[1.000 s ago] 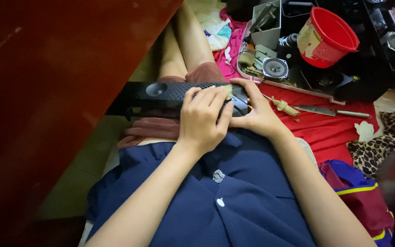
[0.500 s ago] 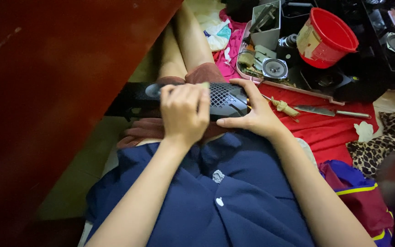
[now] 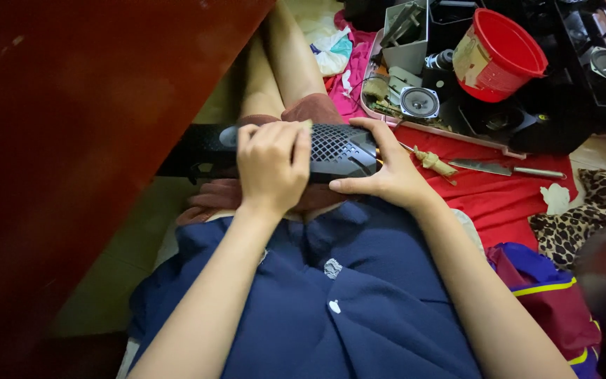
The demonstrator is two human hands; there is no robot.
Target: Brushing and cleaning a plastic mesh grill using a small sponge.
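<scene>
A long black speaker bar [image 3: 338,149] with a mesh grille lies across my lap, its left end running under a dark red wooden panel. My left hand [image 3: 271,165] is closed over the middle of the bar from above. My right hand [image 3: 387,172] cups the bar's right end, thumb underneath and fingers wrapped around the tip. I wear a dark blue buttoned shirt [image 3: 338,302].
A red cloth [image 3: 499,196] to the right carries a kitchen knife [image 3: 506,169] and a small tan piece [image 3: 435,163]. Behind it sit a red bucket [image 3: 503,52], a round loose speaker [image 3: 419,102] on a pink tray, and black boxes. The dark red wooden panel [image 3: 71,140] fills the left.
My left hand has slid left along the bar, uncovering the mesh grille at its right end. My right hand stays on that end.
</scene>
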